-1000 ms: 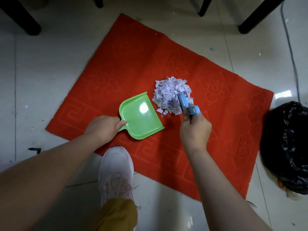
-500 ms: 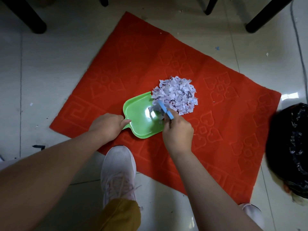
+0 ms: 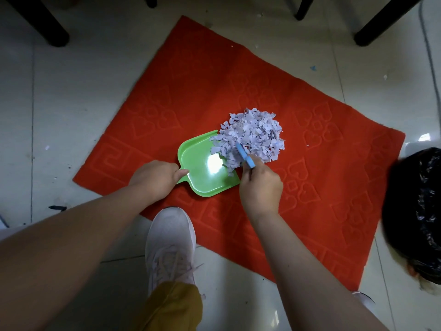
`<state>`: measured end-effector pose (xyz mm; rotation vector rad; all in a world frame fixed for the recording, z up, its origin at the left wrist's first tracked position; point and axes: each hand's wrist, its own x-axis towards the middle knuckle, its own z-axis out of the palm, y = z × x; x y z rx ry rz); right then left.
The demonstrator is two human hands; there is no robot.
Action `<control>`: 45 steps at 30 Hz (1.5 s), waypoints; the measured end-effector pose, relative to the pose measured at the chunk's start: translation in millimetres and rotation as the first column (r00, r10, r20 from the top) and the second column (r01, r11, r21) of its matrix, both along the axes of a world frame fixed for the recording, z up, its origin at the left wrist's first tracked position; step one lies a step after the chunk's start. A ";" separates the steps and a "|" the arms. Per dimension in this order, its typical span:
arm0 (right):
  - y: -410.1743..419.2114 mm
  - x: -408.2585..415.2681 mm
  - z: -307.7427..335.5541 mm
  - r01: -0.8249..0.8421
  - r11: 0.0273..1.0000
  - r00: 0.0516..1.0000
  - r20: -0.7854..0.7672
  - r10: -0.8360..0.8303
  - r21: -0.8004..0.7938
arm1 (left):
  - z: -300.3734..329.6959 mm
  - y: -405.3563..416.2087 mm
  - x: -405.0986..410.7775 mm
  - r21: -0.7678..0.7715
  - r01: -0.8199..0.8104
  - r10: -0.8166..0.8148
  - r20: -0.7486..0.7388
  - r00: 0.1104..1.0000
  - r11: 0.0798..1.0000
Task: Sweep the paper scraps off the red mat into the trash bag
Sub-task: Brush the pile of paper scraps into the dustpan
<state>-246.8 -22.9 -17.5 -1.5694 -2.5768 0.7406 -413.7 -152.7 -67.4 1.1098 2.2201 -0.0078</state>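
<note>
scraps (image 3: 255,134) on mat (image 3: 202,91), dustpan (image 3: 202,173) left, bag (image 3: 415,211) right

The dustpan (image 3: 205,170) handle is hidden under the left hand (image 3: 155,179) (fingers curled under); the trash bag (image 3: 415,211) is cut off.

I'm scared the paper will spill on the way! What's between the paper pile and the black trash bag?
In the head view, only bare red mat lies between the paper scraps and the trash bag, then a sliver of floor.

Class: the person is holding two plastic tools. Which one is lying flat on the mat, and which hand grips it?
The green dustpan, held at its handle by the left hand. The blue brush, gripped by the right hand, pokes into the paper scraps instead.
</note>
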 end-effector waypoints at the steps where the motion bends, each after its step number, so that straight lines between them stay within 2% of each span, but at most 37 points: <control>1: -3.1 -1.6 -0.2 -0.028 0.999 1.000 0.009 0.029 -0.017 | 0.1 -0.2 0.1 0.003 -0.004 0.004 0.001 1.000 1.000; 6: -10.6 -3.8 4.3 -0.111 0.993 0.994 -0.023 0.111 -0.028 | 0.5 -0.4 -0.7 0.007 -0.009 0.009 0.013 1.000 1.000; 11: 0.0 2.5 13.8 0.031 0.997 0.992 -0.125 -0.022 0.070 | 1.9 5.1 0.6 0.005 -0.007 0.006 0.016 1.000 1.000; 16: 17.3 5.9 11.2 0.136 0.990 0.991 0.007 -0.136 0.047 | 2.1 7.2 1.6 0.015 0.000 0.000 0.006 1.000 1.000; 21: 7.4 -3.9 1.0 -0.025 1.000 0.997 0.067 0.026 -0.011 | 0.8 6.7 2.5 0.009 -0.015 0.015 0.007 1.000 1.000; 26: 2.2 -5.2 6.8 -0.078 0.997 0.997 -0.012 0.078 -0.007 | -0.3 6.2 1.3 0.003 -0.007 0.007 0.005 1.000 1.000; 30: 11.9 7.3 16.1 0.035 0.995 0.994 -0.102 -0.025 0.094 | 0.2 6.8 1.8 0.007 0.001 -0.001 0.003 1.000 1.000; 35: 30.5 18.4 16.7 0.194 0.977 0.981 -0.008 -0.194 0.088 | 0.9 8.7 4.5 0.009 0.009 -0.009 -0.002 1.000 1.000; 40: 23.1 9.3 6.1 0.085 0.996 0.993 0.077 -0.085 0.006 | 1.7 9.1 5.8 0.011 0.011 -0.011 -0.001 1.000 1.000; 45: 10.9 -4.6 4.8 -0.036 0.998 0.999 0.027 0.037 -0.042 | 1.4 9.4 5.5 0.016 -0.005 0.005 0.004 1.000 1.000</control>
